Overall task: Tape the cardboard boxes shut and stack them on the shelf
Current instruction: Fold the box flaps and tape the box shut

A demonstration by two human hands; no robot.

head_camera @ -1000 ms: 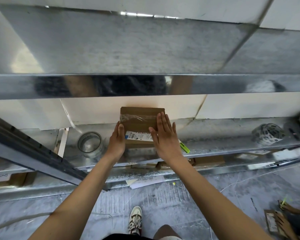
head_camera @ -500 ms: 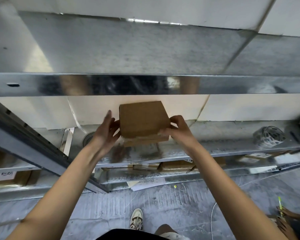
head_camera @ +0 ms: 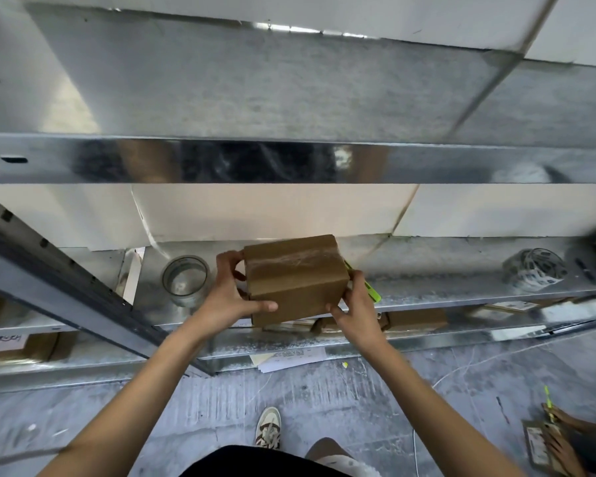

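Both hands hold a taped cardboard box at the near edge of the metal shelf; whether it rests on the shelf or is lifted just clear is hard to tell. The left hand has its grip curled round the box's left side, thumb across the near face. The right hand grips the right near corner. A clear tape roll stands on the shelf just left of the left hand. A green cutter peeks out right of the box.
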